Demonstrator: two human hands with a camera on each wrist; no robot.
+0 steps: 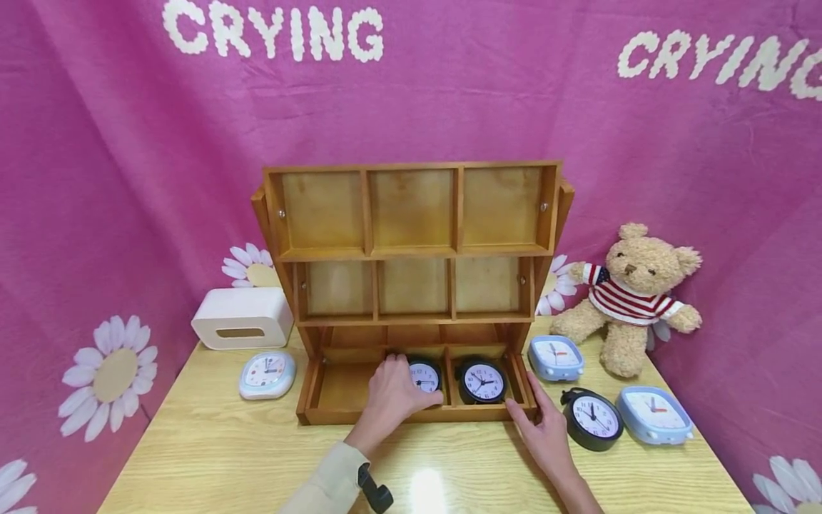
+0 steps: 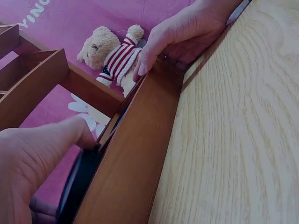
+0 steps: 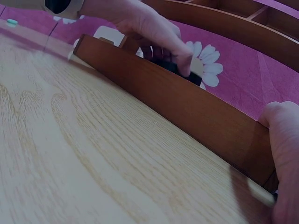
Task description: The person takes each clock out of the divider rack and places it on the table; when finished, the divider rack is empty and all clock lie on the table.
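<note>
A brown wooden tiered shelf (image 1: 414, 252) stands on the table, its rows split into compartments. In the middle compartment of the bottom row sits a round black alarm clock (image 1: 425, 374) with a white face. My left hand (image 1: 393, 389) holds that clock, thumb at its front and fingers at its far left side; the left wrist view shows the black case (image 2: 78, 186) beneath the thumb. A similar black clock (image 1: 483, 381) occupies the right compartment. My right hand (image 1: 546, 437) grips the bottom row's front right corner, thumb over the edge (image 3: 275, 114) and fingers along the outer side.
On the right lie two blue clocks (image 1: 556, 357) (image 1: 655, 414) and another black clock (image 1: 592, 418), near a teddy bear (image 1: 632, 300) in a striped sweater. A pale blue-white clock (image 1: 267, 374) and a white box (image 1: 242, 314) are at the left. Pink cloth (image 1: 475, 107) hangs behind.
</note>
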